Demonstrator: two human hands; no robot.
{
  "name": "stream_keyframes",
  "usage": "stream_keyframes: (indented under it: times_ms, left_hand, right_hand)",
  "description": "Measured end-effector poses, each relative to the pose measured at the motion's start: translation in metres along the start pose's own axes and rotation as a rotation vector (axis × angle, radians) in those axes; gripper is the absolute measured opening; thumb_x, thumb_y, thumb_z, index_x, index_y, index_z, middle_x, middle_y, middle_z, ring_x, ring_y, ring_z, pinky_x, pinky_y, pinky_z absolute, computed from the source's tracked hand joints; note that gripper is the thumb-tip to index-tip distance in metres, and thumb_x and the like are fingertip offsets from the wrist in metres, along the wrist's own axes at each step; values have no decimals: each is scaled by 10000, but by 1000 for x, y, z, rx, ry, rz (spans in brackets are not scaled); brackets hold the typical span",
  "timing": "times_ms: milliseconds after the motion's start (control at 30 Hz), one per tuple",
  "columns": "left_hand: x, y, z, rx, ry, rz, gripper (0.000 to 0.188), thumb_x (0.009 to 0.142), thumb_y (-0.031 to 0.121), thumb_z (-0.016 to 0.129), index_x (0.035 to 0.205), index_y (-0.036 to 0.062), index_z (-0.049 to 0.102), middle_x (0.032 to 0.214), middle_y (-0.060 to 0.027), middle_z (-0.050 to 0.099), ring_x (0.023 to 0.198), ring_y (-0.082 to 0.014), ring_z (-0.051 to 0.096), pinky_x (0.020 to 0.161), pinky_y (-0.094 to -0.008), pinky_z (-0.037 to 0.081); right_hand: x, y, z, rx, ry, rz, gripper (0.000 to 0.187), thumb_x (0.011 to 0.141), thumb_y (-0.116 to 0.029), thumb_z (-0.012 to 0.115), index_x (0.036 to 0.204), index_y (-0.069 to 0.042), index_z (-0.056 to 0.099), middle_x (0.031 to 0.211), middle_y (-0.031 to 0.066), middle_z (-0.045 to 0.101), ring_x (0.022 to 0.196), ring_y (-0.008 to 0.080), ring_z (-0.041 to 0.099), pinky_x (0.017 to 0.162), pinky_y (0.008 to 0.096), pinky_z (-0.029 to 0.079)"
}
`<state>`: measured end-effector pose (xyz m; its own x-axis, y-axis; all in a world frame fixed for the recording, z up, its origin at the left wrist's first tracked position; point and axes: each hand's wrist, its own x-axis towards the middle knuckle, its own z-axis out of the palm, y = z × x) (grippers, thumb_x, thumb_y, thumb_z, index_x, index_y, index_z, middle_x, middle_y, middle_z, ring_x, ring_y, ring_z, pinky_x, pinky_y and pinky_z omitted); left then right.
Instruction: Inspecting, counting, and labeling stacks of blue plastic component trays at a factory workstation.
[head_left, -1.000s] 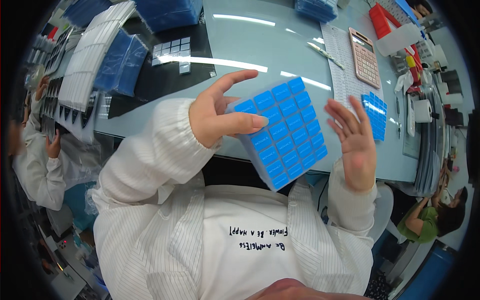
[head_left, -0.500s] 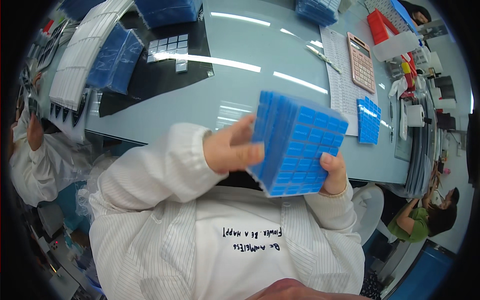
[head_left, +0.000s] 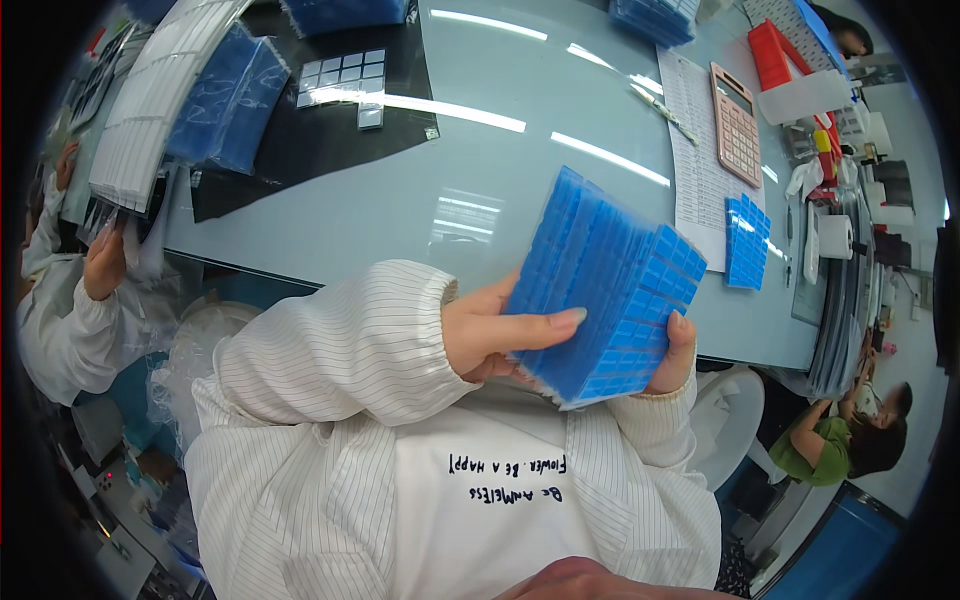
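A thick stack of blue sheets (head_left: 600, 290), each marked off in small rectangles and seemingly in clear film, is held tilted above the table's near edge. My left hand (head_left: 500, 335) grips its left side, thumb lying across the sheet edges and fingers partly hidden behind. On the lower right, my right hand (head_left: 676, 358) clasps the stack with its thumb on the face; the other fingers are out of sight. The sheets are fanned, so edges show on the left and the gridded face on the right. A few smaller blue gridded sheets (head_left: 747, 240) lie on the table to the right.
Left on the table are a tall white stack (head_left: 150, 100), a bagged blue stack (head_left: 230, 105) and silver squares (head_left: 345, 80) on a black sheet (head_left: 290, 165). Rightward lie a pen (head_left: 662, 112), printed paper (head_left: 697, 160) and a pink calculator (head_left: 736, 125). Another person's hand (head_left: 104, 262) is at far left.
My left hand has closed on the stack's left side, its thumb now across the edges. The stack has turned and fanned, showing more of its edges, and shifted slightly right.
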<state>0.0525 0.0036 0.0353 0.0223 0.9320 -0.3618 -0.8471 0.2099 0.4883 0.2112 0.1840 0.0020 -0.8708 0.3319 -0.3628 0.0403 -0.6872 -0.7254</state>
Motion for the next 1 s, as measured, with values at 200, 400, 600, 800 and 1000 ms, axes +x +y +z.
stream_keyframes:
  times_ms: [200, 400, 600, 800, 1000]
  left_hand:
    - [-3, -3, 3, 67, -15, 2, 849, 895, 499, 528, 1470, 117, 33, 1416, -187, 318, 1258, -328, 419, 983, -442, 445]
    - [-2, -14, 0, 127, 105, 29, 672, 945, 397, 486, 1450, 109, 148, 1359, -135, 421, 1116, -223, 546, 830, -297, 507]
    - [-1, -24, -7, 152, 73, 95, 657, 952, 379, 483, 1446, 89, 160, 1329, -135, 450, 1093, -196, 545, 797, -281, 498]
    - [-3, -11, 3, 331, 87, 193, 594, 973, 349, 447, 1422, 20, 238, 1352, -135, 433, 1204, -220, 455, 976, -332, 393]
    - [4, 33, -33, 486, 204, 524, 854, 879, 503, 544, 1483, 99, 96, 1473, -155, 259, 1359, -284, 269, 1101, -422, 206]
  right_hand:
    - [1, 0, -13, 118, -61, 82, 721, 811, -395, 622, 1345, 15, 364, 1292, 235, 500, 1107, 372, 557, 925, 498, 470]
    - [6, 7, -14, 442, -255, 86, 724, 799, -391, 623, 1343, 13, 370, 1289, 229, 505, 1109, 367, 556, 920, 498, 470]
    - [3, 7, -10, 65, -97, 34, 720, 788, -399, 626, 1336, 3, 389, 1281, 215, 518, 1110, 368, 551, 943, 502, 451]
    - [-2, 8, 1, 129, -24, -31, 683, 804, -371, 614, 1327, 6, 390, 1262, 206, 532, 1102, 348, 560, 941, 484, 459]
    - [23, -17, 39, 204, -4, 91, 541, 838, -223, 605, 1281, 31, 427, 1215, 208, 556, 1048, 311, 594, 893, 442, 502]
